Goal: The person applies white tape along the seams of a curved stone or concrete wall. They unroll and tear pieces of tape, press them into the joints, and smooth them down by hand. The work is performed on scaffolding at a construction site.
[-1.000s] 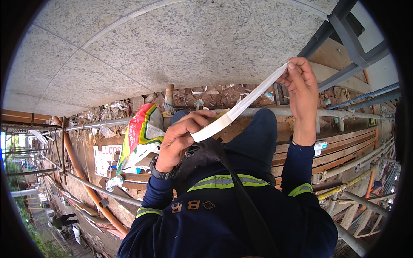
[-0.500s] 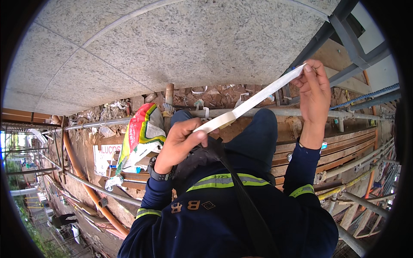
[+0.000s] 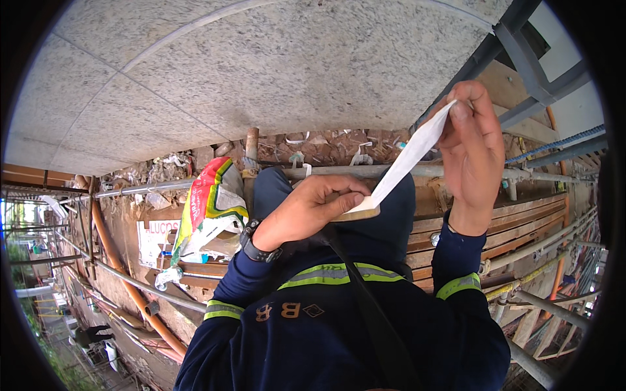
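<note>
A strip of white masking tape (image 3: pixel 415 151) runs slantwise between my two hands, its upper part twisted. My left hand (image 3: pixel 313 207) is closed round the tape roll (image 3: pixel 360 214), whose pale tan edge shows under the thumb and fingers; most of the roll is hidden. Farther up and to the right, my right hand (image 3: pixel 471 146) pinches the tape's free end between thumb and fingertips. Both hands are above my legs, in front of a speckled grey stone-clad wall (image 3: pixel 293 72).
A red, yellow and white plastic sack (image 3: pixel 212 195) lies left of my left hand. Scaffold pipes (image 3: pixel 437 171) cross before my legs, with wooden planks (image 3: pixel 508 228) at right. Rubble lies along the wall's foot. Grey metal framing (image 3: pixel 525 65) stands upper right.
My left hand has moved right along the tape, nearer my right hand, so the stretch between them is shorter. My right hand still pinches the end; the tape has twisted.
</note>
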`<state>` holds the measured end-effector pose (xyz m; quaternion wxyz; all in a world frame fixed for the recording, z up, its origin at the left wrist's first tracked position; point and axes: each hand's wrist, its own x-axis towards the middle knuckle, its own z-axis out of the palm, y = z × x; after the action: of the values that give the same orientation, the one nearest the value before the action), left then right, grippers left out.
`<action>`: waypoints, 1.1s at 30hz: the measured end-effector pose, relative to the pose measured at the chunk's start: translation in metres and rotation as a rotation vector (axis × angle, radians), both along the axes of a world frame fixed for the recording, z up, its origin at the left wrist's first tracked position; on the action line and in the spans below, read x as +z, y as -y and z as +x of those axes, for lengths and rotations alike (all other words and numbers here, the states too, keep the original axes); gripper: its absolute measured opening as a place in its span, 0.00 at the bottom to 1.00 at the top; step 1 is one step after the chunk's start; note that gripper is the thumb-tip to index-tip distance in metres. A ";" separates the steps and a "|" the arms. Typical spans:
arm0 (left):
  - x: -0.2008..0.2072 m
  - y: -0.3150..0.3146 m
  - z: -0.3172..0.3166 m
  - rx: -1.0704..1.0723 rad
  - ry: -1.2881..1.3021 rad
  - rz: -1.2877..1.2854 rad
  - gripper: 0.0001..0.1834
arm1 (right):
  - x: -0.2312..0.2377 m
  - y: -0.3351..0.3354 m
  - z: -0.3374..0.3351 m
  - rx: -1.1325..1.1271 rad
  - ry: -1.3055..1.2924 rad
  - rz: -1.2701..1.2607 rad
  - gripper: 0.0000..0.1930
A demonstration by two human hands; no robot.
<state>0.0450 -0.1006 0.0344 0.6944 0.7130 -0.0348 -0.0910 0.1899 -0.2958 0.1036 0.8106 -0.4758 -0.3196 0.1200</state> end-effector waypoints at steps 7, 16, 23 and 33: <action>0.010 -0.004 -0.015 0.183 -0.024 -0.229 0.13 | -0.023 0.027 0.044 -0.111 -0.054 -0.018 0.07; 0.026 -0.017 -0.020 0.337 0.179 0.377 0.08 | -0.081 0.064 0.067 0.250 -0.217 -0.051 0.11; 0.018 -0.036 -0.015 0.308 0.373 0.629 0.08 | -0.131 0.046 0.073 -0.105 -0.314 -0.289 0.15; 0.045 -0.048 -0.005 0.216 0.140 0.699 0.12 | -0.089 -0.055 -0.046 0.101 0.492 -0.516 0.27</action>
<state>0.0395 -0.0524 0.0791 0.4107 0.9110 0.0262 0.0254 0.1441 -0.2408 0.0151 0.5558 -0.6630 -0.4874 0.1185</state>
